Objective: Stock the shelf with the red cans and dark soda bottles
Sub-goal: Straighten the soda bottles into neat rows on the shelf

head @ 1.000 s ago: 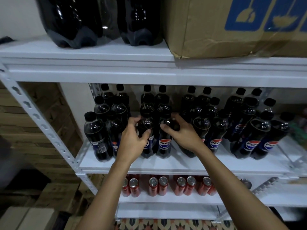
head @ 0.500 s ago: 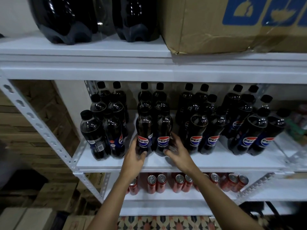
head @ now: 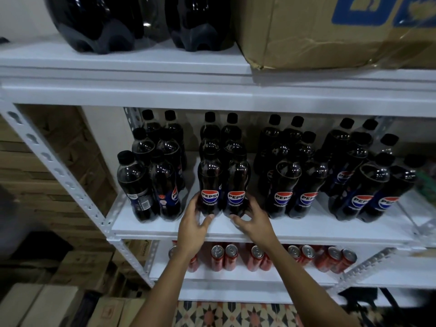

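Both hands cup the two front bottles on the middle shelf [head: 236, 228]: left hand [head: 192, 228] on the left bottle [head: 209, 185], right hand [head: 256, 223] on the right bottle [head: 237, 185]. Full bottles are probably heavy and slippery; hold low, around the label.

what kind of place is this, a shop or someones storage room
Most likely a shop stockroom or small store's back area. White metal shelving holds rows of dark soda bottles and red cans, a worn cardboard box sits on top, and more cartons are stacked on the floor.
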